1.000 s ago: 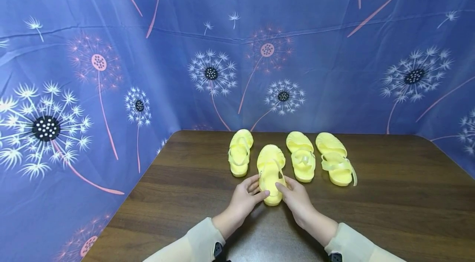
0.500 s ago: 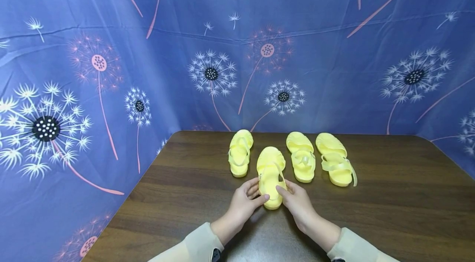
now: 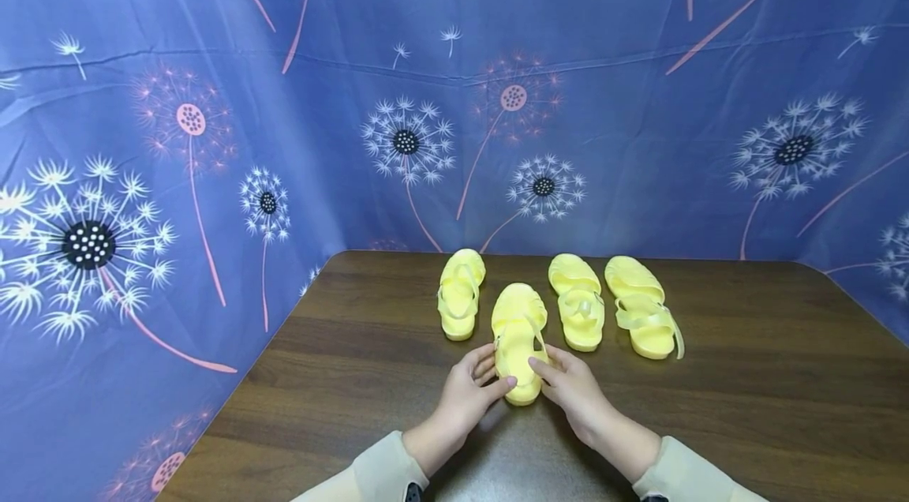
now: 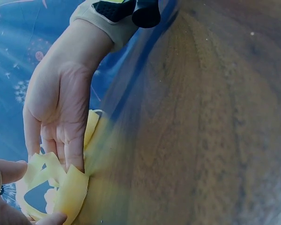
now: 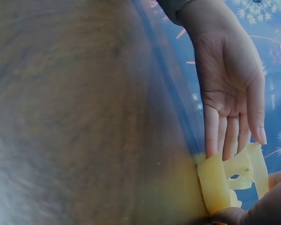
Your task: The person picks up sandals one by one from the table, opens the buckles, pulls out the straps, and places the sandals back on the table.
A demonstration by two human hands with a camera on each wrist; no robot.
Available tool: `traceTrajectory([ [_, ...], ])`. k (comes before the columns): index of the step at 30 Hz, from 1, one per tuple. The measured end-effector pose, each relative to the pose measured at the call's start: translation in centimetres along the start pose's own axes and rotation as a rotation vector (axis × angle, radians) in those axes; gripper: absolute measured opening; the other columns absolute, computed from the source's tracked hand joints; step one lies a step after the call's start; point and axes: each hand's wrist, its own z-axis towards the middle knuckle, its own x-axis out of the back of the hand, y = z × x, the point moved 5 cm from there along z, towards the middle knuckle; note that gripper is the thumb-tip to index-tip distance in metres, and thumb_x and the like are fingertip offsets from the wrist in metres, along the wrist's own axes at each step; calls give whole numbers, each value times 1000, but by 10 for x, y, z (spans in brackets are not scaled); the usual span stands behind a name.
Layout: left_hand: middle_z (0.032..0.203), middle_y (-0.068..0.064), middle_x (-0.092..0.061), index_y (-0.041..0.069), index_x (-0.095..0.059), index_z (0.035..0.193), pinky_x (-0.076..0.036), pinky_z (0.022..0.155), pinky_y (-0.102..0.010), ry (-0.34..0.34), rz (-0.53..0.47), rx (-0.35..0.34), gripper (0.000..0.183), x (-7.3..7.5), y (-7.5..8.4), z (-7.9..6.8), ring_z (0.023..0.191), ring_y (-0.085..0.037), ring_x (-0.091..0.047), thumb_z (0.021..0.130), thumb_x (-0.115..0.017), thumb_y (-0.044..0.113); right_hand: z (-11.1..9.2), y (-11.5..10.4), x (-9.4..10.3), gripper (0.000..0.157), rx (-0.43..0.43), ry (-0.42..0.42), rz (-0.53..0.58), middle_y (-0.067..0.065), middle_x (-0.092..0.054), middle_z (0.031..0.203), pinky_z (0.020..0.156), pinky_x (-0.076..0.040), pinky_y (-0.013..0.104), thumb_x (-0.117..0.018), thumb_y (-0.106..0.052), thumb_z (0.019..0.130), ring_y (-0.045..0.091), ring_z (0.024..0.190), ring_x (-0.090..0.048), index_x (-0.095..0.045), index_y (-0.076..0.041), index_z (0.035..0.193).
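Steadying one sandal (image 3: 521,348) seems the step in hand: half-closed, the left hand (image 3: 466,391) and right hand (image 3: 574,393) pinch its heel end, on or just above the counter (image 3: 319,376), I cannot tell which. The next move calls for even pressure. It's pale yellow, thin-strapped, toe far

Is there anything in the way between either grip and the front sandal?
No, nothing visible: the left grip and right grip hold the front sandal directly, one on each side. The other three sandals lie farther back on the table.
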Motion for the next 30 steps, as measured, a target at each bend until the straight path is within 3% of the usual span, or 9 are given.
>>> traceTrajectory([
  [9, 138, -32, -47, -10, -39, 140, -50, 100, -39, -6, -139, 22, 64, 2, -2, 1, 126, -40, -52, 87, -70, 8, 4, -5, 3, 66, -2, -69, 11, 36, -23, 150, 112, -28, 56, -48, -19, 102, 46, 140, -25, -14, 18, 145],
  [16, 142, -31, -43, -9, -36, 142, -50, 99, -41, -26, -239, 58, 66, 3, -5, 2, 125, -33, -53, 90, -68, 16, 15, -21, 12, 65, 10, -78, -14, 32, -19, 154, 117, -23, 52, -47, -22, 102, 42, 144, -19, -17, 14, 147],
  [23, 139, -31, -46, -11, -38, 140, -50, 100, -40, -10, -242, 61, 65, 3, -3, 7, 120, -29, -57, 90, -68, 18, 28, -38, 16, 64, 35, -109, -25, 28, -22, 155, 119, -21, 48, -46, -25, 103, 39, 145, -22, -19, 11, 148],
  [30, 128, -24, -56, -11, -47, 134, -50, 99, -39, 38, -204, 70, 55, 5, -5, 10, 110, -21, -60, 91, -66, 17, 41, -42, 14, 59, 41, -131, -49, 28, -32, 151, 118, -24, 50, -48, -23, 102, 39, 143, -27, -28, 11, 145],
])
